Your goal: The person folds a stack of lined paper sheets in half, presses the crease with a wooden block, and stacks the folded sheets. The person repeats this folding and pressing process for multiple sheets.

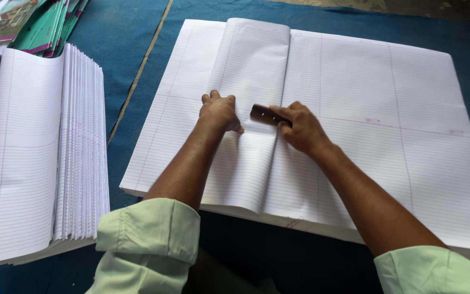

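Large stack of ruled sheets [387, 125] lay flat on the blue mat [137, 65]. Top sheet's left part was folded over toward the middle, forming a doubled flap [246, 158] with its fold line beside the centre. Left hand [220, 111] pressed palm-down, fingers spread, on the flap, apparently to keep it from springing back. Right hand [300, 128] was clenched around a small dark wooden creasing block [265, 114], set on the fold, likely to sharpen the crease. Well apart at left, a pile of already folded ruled sheets [39, 158], staggered edges showing. Coloured covers [44, 24] stacked at top left. No containers in view.
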